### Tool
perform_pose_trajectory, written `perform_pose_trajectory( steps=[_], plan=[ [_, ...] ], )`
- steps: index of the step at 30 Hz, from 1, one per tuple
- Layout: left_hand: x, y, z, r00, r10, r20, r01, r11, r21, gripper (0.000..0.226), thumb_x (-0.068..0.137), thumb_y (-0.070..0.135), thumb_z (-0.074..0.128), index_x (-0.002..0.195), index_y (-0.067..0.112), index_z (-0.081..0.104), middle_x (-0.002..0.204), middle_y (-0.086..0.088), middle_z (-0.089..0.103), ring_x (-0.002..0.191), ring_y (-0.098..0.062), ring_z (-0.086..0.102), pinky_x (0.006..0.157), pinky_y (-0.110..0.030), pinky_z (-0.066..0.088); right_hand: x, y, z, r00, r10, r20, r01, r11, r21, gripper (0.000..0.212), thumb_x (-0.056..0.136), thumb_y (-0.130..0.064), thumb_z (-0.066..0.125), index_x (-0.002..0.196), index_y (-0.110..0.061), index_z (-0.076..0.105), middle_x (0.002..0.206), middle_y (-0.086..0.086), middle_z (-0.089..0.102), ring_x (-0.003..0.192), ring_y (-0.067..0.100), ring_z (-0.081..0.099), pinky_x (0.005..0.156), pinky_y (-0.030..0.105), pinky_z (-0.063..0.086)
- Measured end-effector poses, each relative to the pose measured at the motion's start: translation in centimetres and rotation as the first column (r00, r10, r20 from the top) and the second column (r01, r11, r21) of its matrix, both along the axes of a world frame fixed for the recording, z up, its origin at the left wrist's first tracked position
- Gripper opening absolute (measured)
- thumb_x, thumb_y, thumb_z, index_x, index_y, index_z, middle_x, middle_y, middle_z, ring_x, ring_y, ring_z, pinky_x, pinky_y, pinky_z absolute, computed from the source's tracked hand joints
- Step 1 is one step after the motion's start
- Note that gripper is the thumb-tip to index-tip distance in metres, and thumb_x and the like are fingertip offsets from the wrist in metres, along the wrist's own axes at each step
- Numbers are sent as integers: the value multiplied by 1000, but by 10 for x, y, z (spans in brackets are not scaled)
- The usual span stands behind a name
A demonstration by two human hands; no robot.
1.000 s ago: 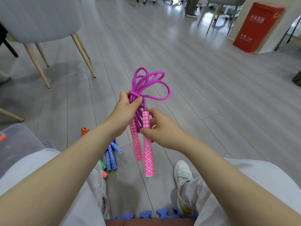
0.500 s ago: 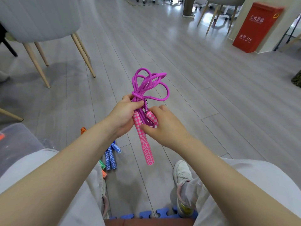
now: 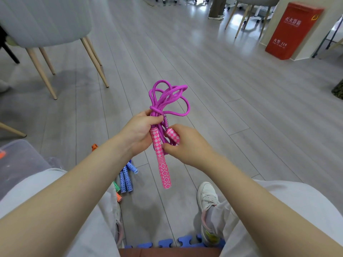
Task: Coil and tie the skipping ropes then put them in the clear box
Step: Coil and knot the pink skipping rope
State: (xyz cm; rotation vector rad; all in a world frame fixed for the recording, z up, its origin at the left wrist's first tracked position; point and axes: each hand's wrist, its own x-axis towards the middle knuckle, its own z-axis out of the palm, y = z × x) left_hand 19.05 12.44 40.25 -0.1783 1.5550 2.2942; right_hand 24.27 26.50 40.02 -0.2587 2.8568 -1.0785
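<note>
Head view: both hands (image 3: pixel 141 130) grip the purple rope (image 3: pixel 167 97).

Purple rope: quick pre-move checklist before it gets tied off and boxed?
1. Coil gathered: purple rope loops bunched above left hand. Ok.
2. Left hand grips the bundle. Ok.
3. Right hand grips one pink handle. Ok.
4. Other handle hangs loose, unsecured. Not ok.
5. Knot finished: a wrap shows, tightness unclear. Cannot tell.
6. Clear box at lower left; whether it is open: cannot tell.
</note>
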Motion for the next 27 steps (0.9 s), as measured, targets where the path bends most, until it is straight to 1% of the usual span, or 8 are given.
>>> perform_pose_trajectory(
  steps=[2,5,10,12,14,17,23,27],
  plan=[
    [1,0,0,1000,-3,6,3,1000,-4,18,95,-6,46,94,8,58,72,-6,53,63,-15,51,65,-29,46,2,-3,-3,1000,4,-3,-4,999,51,22,83,-34,66,92,-19,54,85,-1,59,73,17,54,59,34,44],
    [2,2,1,1000,0,-2,0,1000,-19,19,95,-7,45,92,8,57,72,-5,52,63,-14,51,64,-28,46,2,-7,-9,997,-45,-60,51,994,95,17,85,-29,62,82,-20,48,77,-1,56,67,21,51,52,31,32],
    [3,5,0,1000,-3,2,3,998,-57,14,95,-5,47,102,5,56,78,-8,57,68,-17,57,68,-32,52,1,-5,-5,991,-122,-50,122,992,5,18,81,-15,58,76,-20,42,69,-2,50,67,26,47,49,33,31],
    [2,4,0,1000,-10,13,11,998,-67,14,95,-3,49,103,5,56,79,-9,57,71,-18,57,74,-35,50,1,-4,-5,992,-125,5,125,990,-70,15,80,-13,58,83,-20,45,73,-2,52,67,25,50,54,36,41],
    [1,1,1,1000,-14,9,15,997,-73,13,95,-2,49,101,7,57,79,-8,55,71,-18,55,76,-37,49,1,-4,-1,984,-131,121,154,968,-199,26,82,-13,59,104,-20,49,81,-1,57,64,19,54,50,36,50],
    [-1,-2,5,1000,-13,-16,12,998,-62,13,96,-2,48,99,7,57,79,-9,53,71,-18,55,77,-38,50,2,-4,5,962,-94,255,179,924,-337,36,85,-14,57,120,-18,48,87,0,59,58,11,52,42,24,45],
    [2,-6,14,998,-51,-48,50,998,-30,13,97,-2,46,98,7,55,79,-9,53,69,-20,56,65,-33,56,2,-2,9,935,37,352,131,888,-441,8,90,-12,55,98,-12,56,74,4,59,47,9,49,46,26,44],
    [4,-4,17,994,-82,-70,80,997,-21,13,96,-3,46,97,7,55,78,-8,54,65,-17,55,61,-28,55,-1,5,10,937,43,347,106,910,-401,13,87,-12,66,97,-5,64,69,3,61,49,6,52,43,24,42]
  ],
)
